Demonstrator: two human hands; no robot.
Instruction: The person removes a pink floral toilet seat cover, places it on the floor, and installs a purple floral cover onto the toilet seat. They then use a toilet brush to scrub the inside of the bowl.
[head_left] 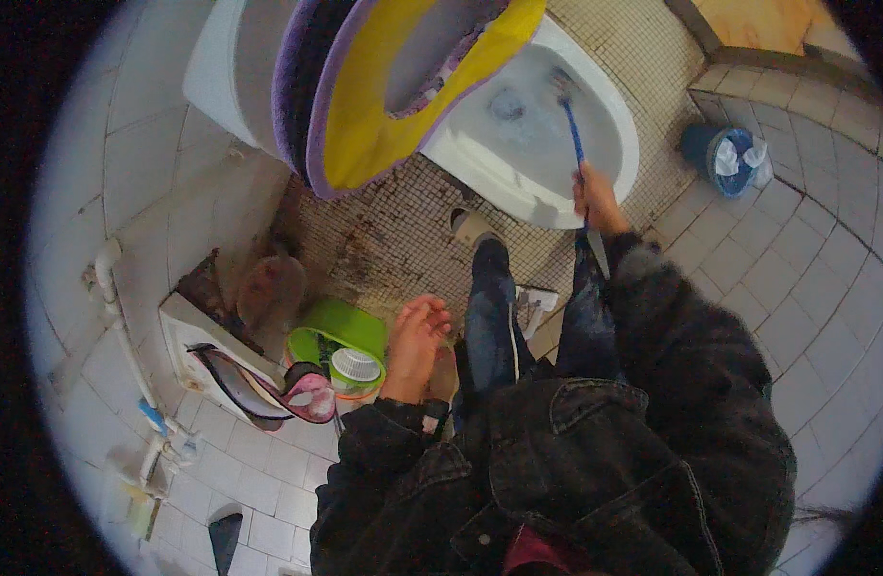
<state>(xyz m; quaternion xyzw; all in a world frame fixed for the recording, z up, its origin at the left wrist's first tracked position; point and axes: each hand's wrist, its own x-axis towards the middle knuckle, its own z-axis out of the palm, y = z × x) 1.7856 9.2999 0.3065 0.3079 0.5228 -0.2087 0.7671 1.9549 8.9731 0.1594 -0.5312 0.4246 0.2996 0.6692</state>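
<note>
My right hand (600,200) is closed round the blue handle of a toilet brush (573,130). The brush head dips into the white toilet bowl (622,115), near its far side, where the water looks cloudy. Over the left part of the bowl stands the raised toilet seat with a yellow and purple fabric cover (350,134). My left hand (420,338) hangs free beside my left leg, its fingers slightly bent and nothing visible in them. Closest to it is a bright green bucket (350,324) with a white slotted piece inside.
A blue waste bin (715,154) with white paper stands by the right wall. White pipes (120,317) run down the left wall, near a white box-like fixture (187,331) with a pink and black item. Small mosaic tiles (365,240), stained dark in places, surround the toilet.
</note>
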